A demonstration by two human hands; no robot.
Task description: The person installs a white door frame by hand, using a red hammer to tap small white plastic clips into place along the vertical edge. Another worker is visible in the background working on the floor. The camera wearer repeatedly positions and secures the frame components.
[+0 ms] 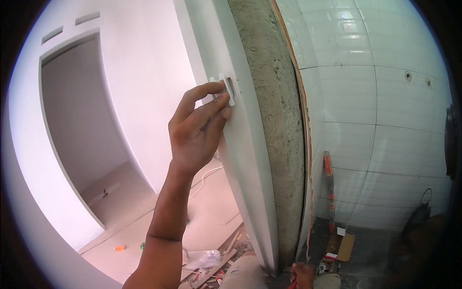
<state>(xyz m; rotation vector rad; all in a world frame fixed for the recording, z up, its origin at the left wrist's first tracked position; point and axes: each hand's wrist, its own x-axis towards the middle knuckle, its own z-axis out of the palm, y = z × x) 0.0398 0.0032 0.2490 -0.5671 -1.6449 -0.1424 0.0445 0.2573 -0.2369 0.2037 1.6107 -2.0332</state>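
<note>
Plate (pixel 231 98), small, white and notched, is held just off centre toward 12 o'clock, against or very near the face of the white frame (pixel 248 144), beside a dark slot (pixel 230 85). It is pinched between the fingertips and thumb of the left hand (pixel 195 126); whether the frame is touched along its whole length is hidden by the fingers. By its look it would be judged light, stiff and rather smooth, so a slip is possible under damp fingers; whether plastic or coated metal is used cannot be settled, and its thin tabs may be fragile. It is best gripped by its long outer edges, with the tabs left unloaded. The right hand (pixel 302 275) is seen low at 5 o'clock, fingers curled; by it a bit of red (pixel 292 285) is shown, but whether this is gripped cannot be made out. No writing can be read on the plate; print on the carton (pixel 345 246), between 4 and 5 o'clock, is too small.
</note>
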